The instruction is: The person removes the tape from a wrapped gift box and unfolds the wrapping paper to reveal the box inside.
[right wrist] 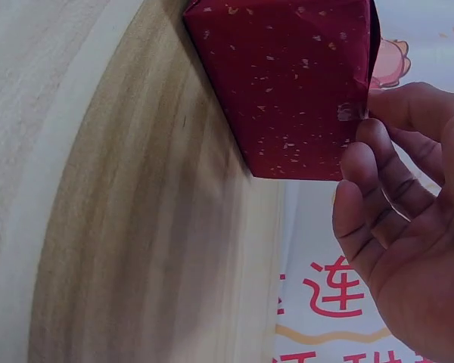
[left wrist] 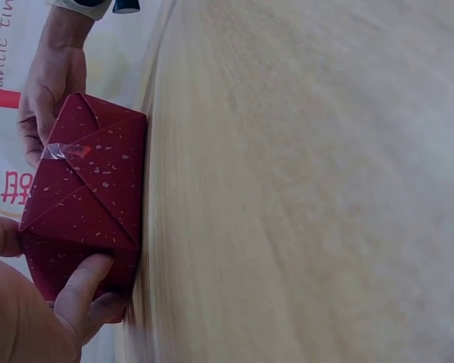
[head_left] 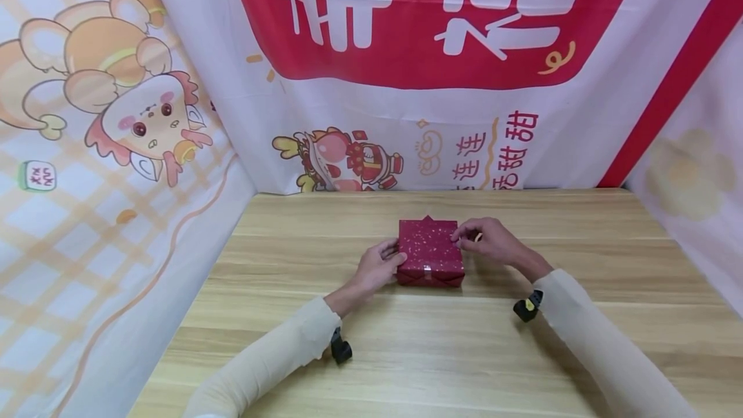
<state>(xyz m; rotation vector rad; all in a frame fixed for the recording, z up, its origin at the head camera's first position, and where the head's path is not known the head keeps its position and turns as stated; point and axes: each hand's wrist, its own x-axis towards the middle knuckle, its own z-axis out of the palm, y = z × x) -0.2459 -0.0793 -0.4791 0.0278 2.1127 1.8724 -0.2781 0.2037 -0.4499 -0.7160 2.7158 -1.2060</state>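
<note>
Printed cloth hangs on three sides of a pale wood-grain table (head_left: 429, 347), the far cloth (head_left: 371, 108) bearing a big red panel with white characters and the left cloth (head_left: 136, 115) a cartoon creature over orange checks. A wrapped box (head_left: 428, 244) rests near the table's far side, about midway between left and right. From the head view, the left hand (head_left: 376, 264) holds the box's left side, thumb over the upper edge; the left wrist view adds its fingers against the side wall and the near end's crossing triangular folds, with a glossy strip of tape (left wrist: 59, 151) at the top. The right wrist view shows what the head view barely gives: thumb and forefinger of the right hand (head_left: 490, 239) pinching a small piece of clear tape (right wrist: 346, 112) at the right side's upper edge, the other fingers bent beside it. Deep red paper, smooth and flecked with pale, irregular specks, covers the squarish box, and a small paper point pokes past its far edge. Cream sleeves (head_left: 273, 360) reach both wrists, each carrying a small black camera (head_left: 340, 348). Seen from the left wrist, the box hides part of the right hand's fingertips.
</note>
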